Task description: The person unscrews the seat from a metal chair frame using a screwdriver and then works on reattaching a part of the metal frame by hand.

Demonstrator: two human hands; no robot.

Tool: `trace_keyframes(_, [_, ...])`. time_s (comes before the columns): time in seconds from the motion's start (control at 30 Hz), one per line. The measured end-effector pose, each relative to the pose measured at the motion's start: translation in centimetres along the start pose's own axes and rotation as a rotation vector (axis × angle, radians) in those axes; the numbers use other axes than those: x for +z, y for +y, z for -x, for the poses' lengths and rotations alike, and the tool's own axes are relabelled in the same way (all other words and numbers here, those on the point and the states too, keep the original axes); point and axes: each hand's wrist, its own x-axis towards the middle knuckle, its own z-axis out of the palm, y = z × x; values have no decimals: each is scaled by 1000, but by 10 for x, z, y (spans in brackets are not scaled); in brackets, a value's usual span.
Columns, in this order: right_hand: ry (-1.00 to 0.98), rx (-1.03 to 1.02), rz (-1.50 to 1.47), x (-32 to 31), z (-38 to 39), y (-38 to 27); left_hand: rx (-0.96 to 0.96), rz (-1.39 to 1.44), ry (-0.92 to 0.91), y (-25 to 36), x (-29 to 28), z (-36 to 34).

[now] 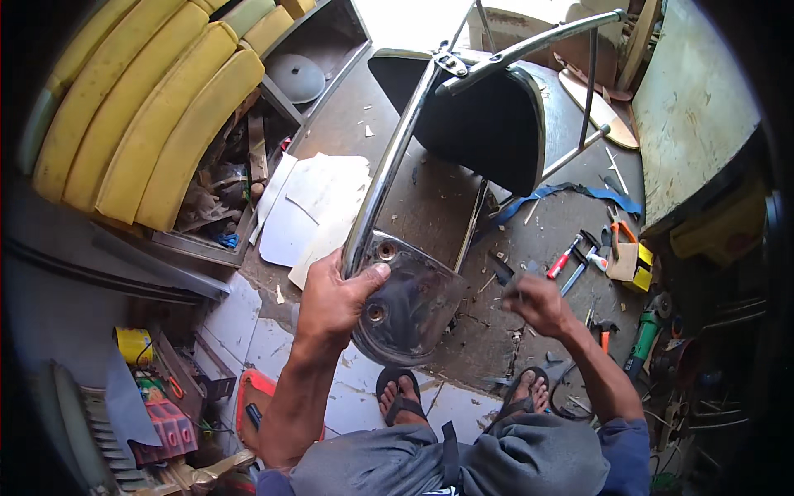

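Note:
My left hand (335, 298) grips a chrome tube (389, 169) of a metal chair frame, its thumb on a dark, rounded metal plate (413, 298) with two round holes. Near the top, the frame carries a black curved panel (480, 132). To the right of the plate, my right hand (533, 302) is closed and slightly blurred. A small dark piece (502, 271) shows just beside its fingers; whether the hand holds it or something else, I cannot make out.
Yellow foam pads (141, 124) fill shelving at the left, above pale sheets (294, 215). Pliers (619, 231), hammers (591, 256), a blue strip (587, 190) and a green grinder (641, 347) lie at the right. A red tray (252, 384) and small boxes sit at lower left.

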Motion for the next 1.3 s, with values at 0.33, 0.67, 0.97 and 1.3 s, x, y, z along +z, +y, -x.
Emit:
trace_keyframes(0.33, [169,-345,-27,6,-134,-150,91,-36,-18,-11,-2,-3])
trace_keyframes(0.67, [140,-289,383,2,-138,-185,168,-273,99,-18,-1,-5])
trace_keyframes(0.97, [254,-470,503,17,-120,-169,115,-349,105,-19,0,-6])
trace_keyframes(1.3, [149,-605,470,9,-114,-163,191,-324,51,-16,-4,-2])
